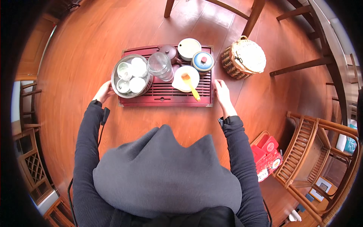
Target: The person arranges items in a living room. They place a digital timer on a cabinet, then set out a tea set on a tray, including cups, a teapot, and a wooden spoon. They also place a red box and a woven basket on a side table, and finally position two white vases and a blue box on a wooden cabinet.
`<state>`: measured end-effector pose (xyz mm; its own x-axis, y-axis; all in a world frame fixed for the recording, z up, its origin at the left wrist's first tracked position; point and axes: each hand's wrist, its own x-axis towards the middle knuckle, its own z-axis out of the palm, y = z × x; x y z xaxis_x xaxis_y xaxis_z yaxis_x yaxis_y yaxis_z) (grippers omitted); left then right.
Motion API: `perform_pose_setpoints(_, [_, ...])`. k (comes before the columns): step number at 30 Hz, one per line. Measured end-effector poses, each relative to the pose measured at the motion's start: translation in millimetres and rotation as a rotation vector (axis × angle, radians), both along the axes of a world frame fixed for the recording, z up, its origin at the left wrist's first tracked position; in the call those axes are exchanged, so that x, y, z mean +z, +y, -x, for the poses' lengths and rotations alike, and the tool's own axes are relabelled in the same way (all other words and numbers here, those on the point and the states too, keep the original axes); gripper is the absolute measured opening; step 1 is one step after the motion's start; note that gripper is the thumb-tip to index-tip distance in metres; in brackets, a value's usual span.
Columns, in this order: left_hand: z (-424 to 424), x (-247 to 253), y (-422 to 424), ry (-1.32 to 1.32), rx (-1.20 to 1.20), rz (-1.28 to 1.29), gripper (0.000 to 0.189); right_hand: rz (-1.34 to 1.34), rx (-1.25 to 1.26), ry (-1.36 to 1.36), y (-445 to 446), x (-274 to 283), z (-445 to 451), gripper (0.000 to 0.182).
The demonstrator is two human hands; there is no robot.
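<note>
A dark red slatted wooden tea tray (170, 102) lies before me. My right hand (222, 90) grips its right edge with curled fingers. At the left edge is my left hand (103, 91), its fingertips partly hidden under the rim of a round metal bowl (114, 82). That bowl holds several white cups (137, 84) and a white lidded vessel (123, 86). Beside it on the tray are a clear glass jar (159, 64), a brown clay teapot (168, 51), a pale round canister (189, 48), a blue lidded jar (203, 61) and a white spouted bowl (180, 83) with a yellow-handled brush (194, 91).
A lidded wicker basket (241, 61) stands right of the tray on the wooden floor (136, 124). Wooden chair legs (249, 22) rise beyond. Red packages (266, 156) and a rattan chair (300, 150) are at my right. A wooden cabinet (34, 164) stands far left.
</note>
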<state>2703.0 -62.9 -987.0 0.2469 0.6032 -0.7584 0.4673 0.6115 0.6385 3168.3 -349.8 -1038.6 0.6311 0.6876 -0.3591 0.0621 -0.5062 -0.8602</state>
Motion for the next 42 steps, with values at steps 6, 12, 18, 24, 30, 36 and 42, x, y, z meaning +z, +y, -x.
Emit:
perform_pose_setpoints(6, [-36.9, -37.4, 0.5, -0.295, 0.059, -0.097, 0.04, 0.104, 0.028, -0.033, 17.3, 11.1, 1.8, 0.051])
perform_pose_setpoints(12, [-40.4, -39.5, -4.9, -0.369, 0.163, 0.027, 0.038, 0.21, 0.023, -0.154, 43.0, -5.6, 1.0, 0.057])
perform_pose_setpoints(18, [-39.3, -45.2, -10.5, -0.416, 0.236, 0.138, 0.036, 0.278, -0.07, -0.202, 45.4, -14.0, 4.6, 0.063])
perform_pose_setpoints(24, [-40.0, -30.7, -21.9, -0.424, 0.356, 0.215, 0.031, 0.171, -0.154, -0.142, 39.0, -20.2, 7.1, 0.061])
perform_pose_setpoints(30, [-45.0, -4.5, -43.1, -0.301, 0.452, 0.242, 0.03, 0.212, -0.164, -0.063, 23.3, -1.2, 20.9, 0.053])
perform_pose_setpoints(36, [1.5, 47.0, -75.0, -0.28, 0.382, 0.348, 0.031, 0.166, -0.19, -0.008, -17.4, 90.4, 42.3, 0.04])
perform_pose_setpoints(42, [17.9, 214.5, -100.0, -0.3, 0.353, 0.394, 0.033, 0.114, -0.241, 0.115, -29.4, 259.0, 51.8, 0.026])
